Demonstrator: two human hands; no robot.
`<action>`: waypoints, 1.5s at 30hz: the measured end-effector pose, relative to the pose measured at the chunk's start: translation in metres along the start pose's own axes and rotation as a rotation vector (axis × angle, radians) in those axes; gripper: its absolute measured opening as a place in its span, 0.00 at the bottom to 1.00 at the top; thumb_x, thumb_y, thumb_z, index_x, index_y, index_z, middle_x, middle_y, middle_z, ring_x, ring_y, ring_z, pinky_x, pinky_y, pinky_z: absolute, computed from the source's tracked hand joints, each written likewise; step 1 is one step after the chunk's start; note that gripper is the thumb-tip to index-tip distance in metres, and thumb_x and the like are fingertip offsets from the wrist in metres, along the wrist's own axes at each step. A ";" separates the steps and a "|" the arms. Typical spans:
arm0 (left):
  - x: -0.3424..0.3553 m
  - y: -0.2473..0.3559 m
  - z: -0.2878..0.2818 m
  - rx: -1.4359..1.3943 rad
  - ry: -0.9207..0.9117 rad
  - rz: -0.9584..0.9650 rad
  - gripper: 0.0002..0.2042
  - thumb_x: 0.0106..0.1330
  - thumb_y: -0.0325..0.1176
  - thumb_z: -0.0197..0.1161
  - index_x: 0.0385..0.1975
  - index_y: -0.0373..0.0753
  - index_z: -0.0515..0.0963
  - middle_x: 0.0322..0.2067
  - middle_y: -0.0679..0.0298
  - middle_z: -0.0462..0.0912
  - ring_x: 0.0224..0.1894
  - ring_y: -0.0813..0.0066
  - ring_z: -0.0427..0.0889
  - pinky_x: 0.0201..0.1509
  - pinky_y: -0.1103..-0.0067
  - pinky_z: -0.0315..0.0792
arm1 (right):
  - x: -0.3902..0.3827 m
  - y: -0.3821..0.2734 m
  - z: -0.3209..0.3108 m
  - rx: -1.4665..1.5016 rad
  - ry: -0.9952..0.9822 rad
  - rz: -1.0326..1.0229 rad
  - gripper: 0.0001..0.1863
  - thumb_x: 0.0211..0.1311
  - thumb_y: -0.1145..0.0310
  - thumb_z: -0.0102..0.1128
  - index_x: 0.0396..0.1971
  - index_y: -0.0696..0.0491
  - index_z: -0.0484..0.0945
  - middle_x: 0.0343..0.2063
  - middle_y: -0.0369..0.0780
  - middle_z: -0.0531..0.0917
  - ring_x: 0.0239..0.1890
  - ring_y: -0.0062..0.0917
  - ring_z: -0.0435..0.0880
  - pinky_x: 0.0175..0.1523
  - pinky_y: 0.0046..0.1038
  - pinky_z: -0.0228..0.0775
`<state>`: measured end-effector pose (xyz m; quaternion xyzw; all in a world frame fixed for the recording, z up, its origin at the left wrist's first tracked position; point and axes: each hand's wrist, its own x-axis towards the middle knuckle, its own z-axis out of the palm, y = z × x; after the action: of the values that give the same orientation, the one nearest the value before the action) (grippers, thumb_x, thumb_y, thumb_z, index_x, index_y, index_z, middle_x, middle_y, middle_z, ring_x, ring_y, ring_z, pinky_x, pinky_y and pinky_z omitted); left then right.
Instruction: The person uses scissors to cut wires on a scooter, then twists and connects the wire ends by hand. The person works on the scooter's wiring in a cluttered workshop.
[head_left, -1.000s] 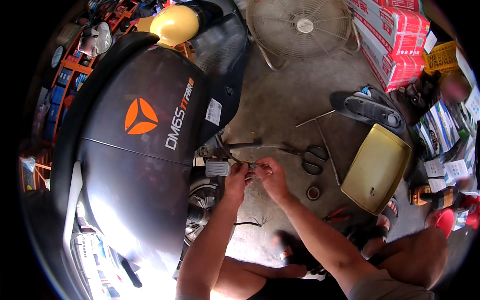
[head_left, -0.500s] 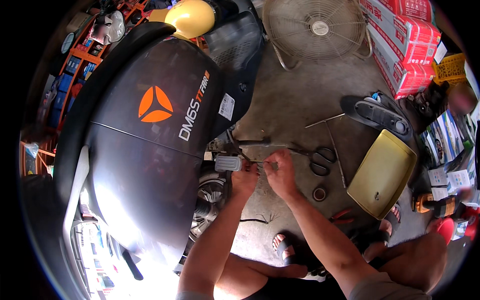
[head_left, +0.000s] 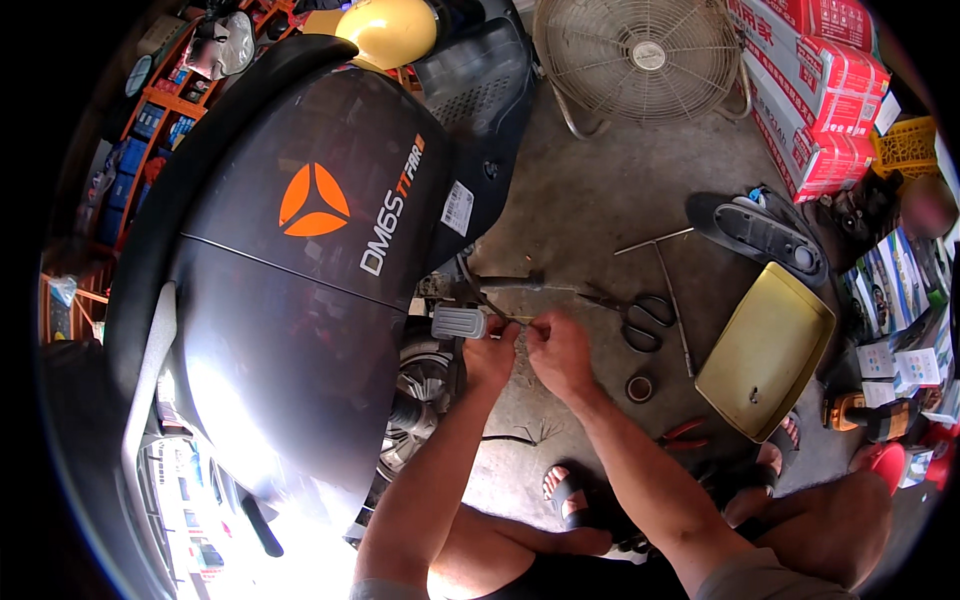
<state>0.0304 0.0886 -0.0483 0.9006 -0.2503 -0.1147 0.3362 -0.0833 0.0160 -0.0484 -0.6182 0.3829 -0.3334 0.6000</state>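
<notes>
Beside the dark grey scooter point(head_left: 290, 275), both hands are closed around thin wires at the end of a dark cable point(head_left: 487, 303) that comes out of the scooter. My left hand point(head_left: 490, 357) pinches the wires just right of a ribbed grey foot peg point(head_left: 459, 322). Almost touching it, my right hand point(head_left: 558, 355) grips the wires with thumb and fingers together. The exact join between the fingertips is too small to make out. Behind the hands lies a dark-handled tool point(head_left: 512, 283). Black-handled scissors point(head_left: 642, 322) rest on the floor to the right.
A T-handle wrench point(head_left: 668, 285), a tape roll point(head_left: 639, 388), red-handled pliers point(head_left: 684, 434) and a yellowish tray point(head_left: 715, 378) lie on the right. A frayed cable point(head_left: 510, 439) is near my foot. A floor fan point(head_left: 645, 90) and red-white cartons point(head_left: 825, 90) stand farther back.
My right hand has come down and slightly left, so its fingertips are nearer my left hand's. The left hand stays by the foot peg. The whole view has shifted slightly.
</notes>
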 end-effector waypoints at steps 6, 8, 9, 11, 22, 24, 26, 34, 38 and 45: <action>0.007 -0.011 0.007 -0.216 -0.044 0.015 0.08 0.58 0.33 0.67 0.28 0.35 0.79 0.23 0.64 0.82 0.22 0.80 0.78 0.25 0.80 0.71 | -0.013 0.002 0.021 0.088 -0.045 0.154 0.07 0.55 0.72 0.59 0.30 0.60 0.78 0.24 0.45 0.84 0.27 0.32 0.85 0.35 0.31 0.76; 0.006 -0.006 0.008 -0.188 -0.066 -0.025 0.06 0.62 0.30 0.64 0.29 0.33 0.79 0.26 0.64 0.82 0.27 0.79 0.80 0.30 0.80 0.73 | -0.014 0.006 0.020 0.091 -0.015 0.141 0.07 0.56 0.72 0.59 0.30 0.60 0.79 0.24 0.45 0.84 0.27 0.31 0.85 0.35 0.31 0.76; 0.008 -0.010 0.008 -0.213 -0.078 -0.035 0.07 0.61 0.31 0.64 0.28 0.33 0.79 0.25 0.64 0.82 0.25 0.79 0.79 0.28 0.80 0.73 | -0.014 0.006 0.020 0.095 -0.003 0.131 0.07 0.56 0.71 0.59 0.30 0.60 0.79 0.24 0.45 0.84 0.27 0.31 0.85 0.35 0.31 0.76; 0.013 -0.019 0.008 -0.261 -0.103 -0.053 0.08 0.59 0.32 0.66 0.26 0.34 0.77 0.23 0.63 0.81 0.21 0.80 0.78 0.24 0.80 0.72 | -0.013 0.008 0.018 0.120 0.026 0.152 0.07 0.57 0.71 0.58 0.31 0.59 0.79 0.24 0.45 0.84 0.27 0.31 0.84 0.35 0.31 0.76; 0.000 0.013 0.005 -0.404 -0.221 -0.252 0.08 0.65 0.28 0.57 0.42 0.36 0.71 0.31 0.62 0.83 0.28 0.75 0.83 0.26 0.80 0.77 | 0.004 0.025 -0.001 0.036 0.056 0.101 0.06 0.57 0.69 0.57 0.30 0.54 0.80 0.27 0.47 0.83 0.33 0.40 0.84 0.38 0.37 0.74; 0.001 0.010 0.004 -0.416 -0.229 -0.261 0.07 0.66 0.29 0.56 0.41 0.37 0.71 0.31 0.62 0.83 0.27 0.75 0.83 0.26 0.80 0.76 | 0.006 0.028 -0.001 0.056 0.059 0.088 0.05 0.57 0.69 0.58 0.30 0.54 0.80 0.27 0.47 0.83 0.33 0.40 0.84 0.38 0.37 0.74; 0.001 0.005 0.001 -0.424 -0.245 -0.257 0.07 0.66 0.29 0.56 0.41 0.37 0.71 0.31 0.62 0.83 0.25 0.76 0.82 0.25 0.81 0.75 | 0.007 0.028 0.000 0.044 0.044 0.095 0.05 0.56 0.69 0.59 0.30 0.54 0.81 0.27 0.46 0.84 0.33 0.40 0.84 0.38 0.37 0.74; -0.011 0.031 -0.008 -0.414 -0.217 -0.349 0.07 0.66 0.31 0.55 0.38 0.36 0.74 0.28 0.63 0.81 0.27 0.77 0.79 0.29 0.81 0.70 | 0.013 0.059 0.014 0.237 0.043 0.197 0.05 0.54 0.72 0.60 0.30 0.56 0.81 0.24 0.43 0.84 0.28 0.29 0.84 0.36 0.29 0.74; -0.011 0.030 -0.012 -0.591 -0.282 -0.333 0.06 0.66 0.32 0.56 0.37 0.37 0.75 0.27 0.63 0.81 0.27 0.75 0.79 0.29 0.81 0.68 | 0.015 0.064 0.014 0.370 0.012 0.289 0.05 0.54 0.73 0.60 0.30 0.58 0.81 0.21 0.38 0.82 0.24 0.23 0.80 0.32 0.25 0.71; -0.017 0.034 -0.021 -0.664 -0.318 -0.394 0.07 0.65 0.32 0.56 0.38 0.37 0.75 0.28 0.64 0.81 0.29 0.76 0.80 0.32 0.81 0.68 | 0.024 0.053 -0.010 0.760 -0.361 0.563 0.04 0.54 0.75 0.58 0.22 0.56 0.78 0.14 0.31 0.72 0.16 0.15 0.67 0.20 0.21 0.58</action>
<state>0.0110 0.0867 -0.0094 0.7449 -0.0713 -0.3893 0.5372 -0.0843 -0.0089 -0.1018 -0.2767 0.2764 -0.1622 0.9059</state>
